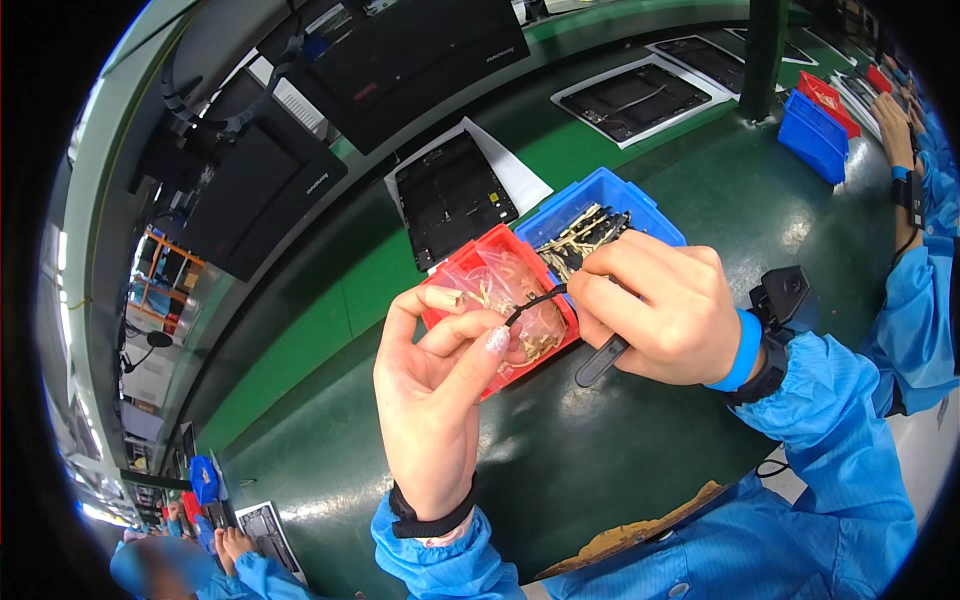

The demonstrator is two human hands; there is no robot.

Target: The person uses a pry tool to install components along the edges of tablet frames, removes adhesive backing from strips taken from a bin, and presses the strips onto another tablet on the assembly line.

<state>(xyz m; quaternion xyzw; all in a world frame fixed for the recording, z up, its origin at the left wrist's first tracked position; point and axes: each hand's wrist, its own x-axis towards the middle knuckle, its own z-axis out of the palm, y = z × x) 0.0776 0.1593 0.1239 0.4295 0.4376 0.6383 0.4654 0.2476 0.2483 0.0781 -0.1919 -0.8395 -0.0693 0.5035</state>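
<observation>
My left hand [428, 395] pinches one end of a short, thin black cable [537, 302] between thumb and a finger. A tan finger cot [446, 298] covers one of its fingertips. The cable's other end runs to the fingertips of my right hand [665, 312], which is closed. A flat black tool handle with a rounded end [600, 362] sticks out below my right fingers; its working end is hidden. Under both hands stand a red bin [436, 268], with clear plastic bags of small pale parts, and a blue bin [655, 215], with many black and pale-gold strips.
Behind the bins lies a black panel [450, 195] on a white sheet. Farther along the green bench [350, 440] are another black panel [635, 97], a green post [765, 60] and a second blue bin [815, 138]. Co-workers' arms [905, 180] show at the right. Black monitors [410, 70] stand behind.
</observation>
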